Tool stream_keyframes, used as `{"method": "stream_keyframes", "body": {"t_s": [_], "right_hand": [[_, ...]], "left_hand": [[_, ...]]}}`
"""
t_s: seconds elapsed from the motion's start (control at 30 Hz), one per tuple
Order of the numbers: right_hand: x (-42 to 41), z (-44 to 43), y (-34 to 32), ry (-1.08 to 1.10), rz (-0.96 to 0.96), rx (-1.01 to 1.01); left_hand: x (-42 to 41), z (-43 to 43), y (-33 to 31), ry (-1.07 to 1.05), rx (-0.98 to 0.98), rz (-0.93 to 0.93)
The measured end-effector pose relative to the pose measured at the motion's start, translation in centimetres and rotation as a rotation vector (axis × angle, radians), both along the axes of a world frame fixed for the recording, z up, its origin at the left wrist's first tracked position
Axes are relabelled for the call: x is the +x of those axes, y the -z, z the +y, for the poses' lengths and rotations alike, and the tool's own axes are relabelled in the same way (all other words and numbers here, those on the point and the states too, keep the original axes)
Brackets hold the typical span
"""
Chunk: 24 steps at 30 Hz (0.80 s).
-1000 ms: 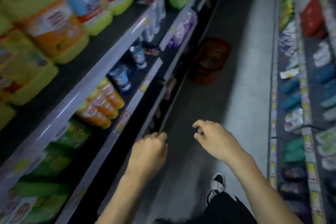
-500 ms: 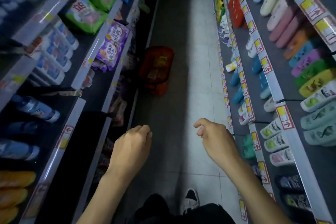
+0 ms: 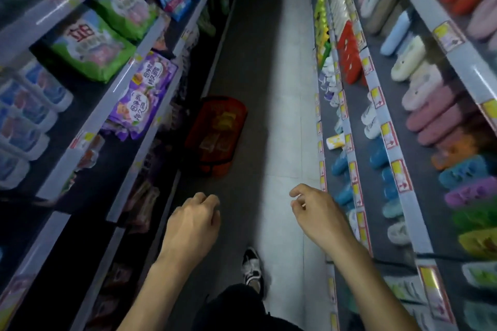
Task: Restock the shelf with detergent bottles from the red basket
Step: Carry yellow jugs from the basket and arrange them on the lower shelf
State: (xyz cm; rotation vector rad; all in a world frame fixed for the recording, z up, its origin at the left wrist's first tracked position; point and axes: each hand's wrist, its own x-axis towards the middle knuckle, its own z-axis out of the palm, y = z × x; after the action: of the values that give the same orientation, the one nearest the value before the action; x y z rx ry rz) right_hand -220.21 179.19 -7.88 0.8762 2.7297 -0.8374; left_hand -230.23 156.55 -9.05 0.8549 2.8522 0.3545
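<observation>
The red basket [image 3: 200, 121] stands on the aisle floor ahead, close against the foot of the left shelving. Yellow and orange bottles [image 3: 224, 119] lie inside it. My left hand [image 3: 192, 226] hangs low in front of me with its fingers curled in and nothing in it. My right hand [image 3: 316, 212] is held out beside it, fingers loosely bent and slightly apart, also holding nothing. Both hands are well short of the basket. White and blue detergent bottles [image 3: 24, 115] sit on the left shelf.
Left shelving [image 3: 139, 62] carries green and purple bags. Right shelving [image 3: 373, 105] holds rows of slippers in many colours with yellow price tags. The tiled aisle floor [image 3: 290, 88] runs between them. My foot in a black and white shoe [image 3: 251, 267] is stepping forward.
My view has swung from the left shelf to looking down the aisle. The red basket has come closer and more central. Both hands stay held out with nothing in them.
</observation>
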Motion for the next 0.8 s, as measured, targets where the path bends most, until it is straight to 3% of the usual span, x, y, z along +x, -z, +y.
{"method": "stream_keyframes", "body": {"t_s": [0.17,0.43,0.63,0.8], "right_hand": [[-7.4,5.0,-1.4,-0.014,-0.006,-0.019],[-16.0,14.4,-0.8,-0.019,0.057,-0.187],[-24.2,22.9,3.0,-0.067,-0.009,-0.242],[-33.1,29.0,4.0,-0.239,-0.096,-0.255]], "left_hand": [[-8.0,6.5,-0.2,0.047,0.04,0.003],[-17.4,16.2,0.5,0.207,-0.068,-0.055],[-24.6,23.4,2.6,0.144,-0.193,-0.164],[-30.1,28.6,2.2,-0.052,-0.18,-0.174]]}}
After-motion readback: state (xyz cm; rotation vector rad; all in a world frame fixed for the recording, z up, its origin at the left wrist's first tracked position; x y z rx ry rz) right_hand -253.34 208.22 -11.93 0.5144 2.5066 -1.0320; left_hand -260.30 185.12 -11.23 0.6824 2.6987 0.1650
